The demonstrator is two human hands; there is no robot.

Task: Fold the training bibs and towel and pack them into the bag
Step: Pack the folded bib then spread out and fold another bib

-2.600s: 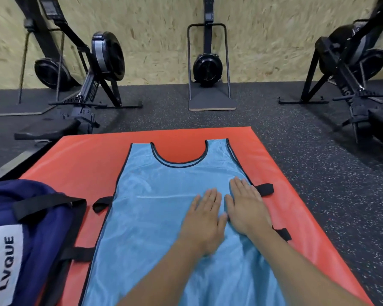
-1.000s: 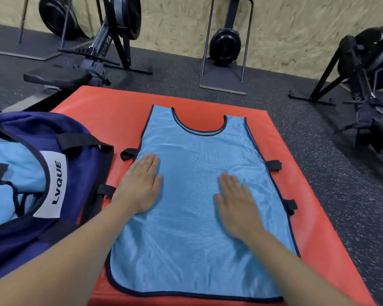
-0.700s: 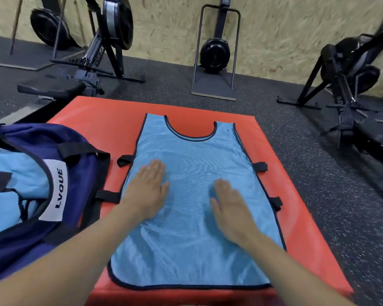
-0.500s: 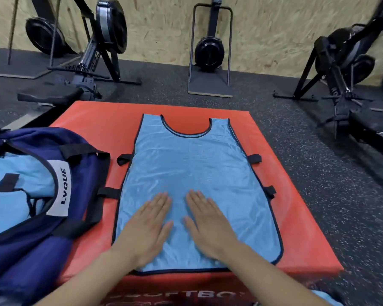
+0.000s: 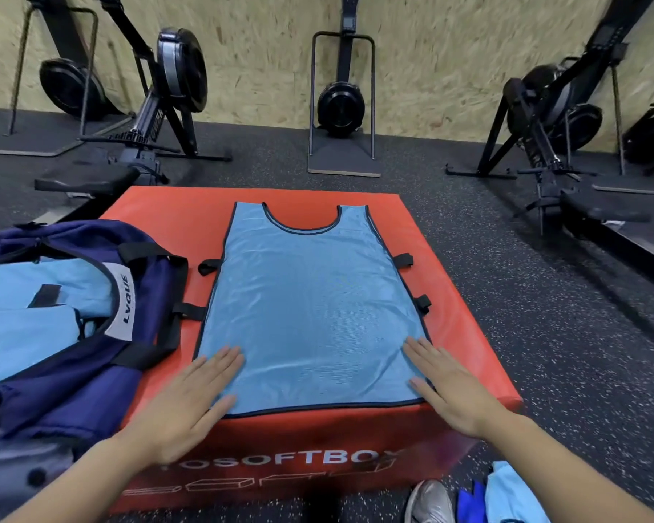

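One light-blue bib (image 5: pixel 310 315) lies flat between two hands, on a red soft box (image 5: pixel 465 334). Left hand (image 5: pixel 189 405) and right hand (image 5: pixel 450 386) rest palm-down, fingers spread, grasping nothing, on its near corners. One navy bag (image 5: pixel 72 379), left of the left hand, holds folded blue bibs (image 5: pixel 27 334).
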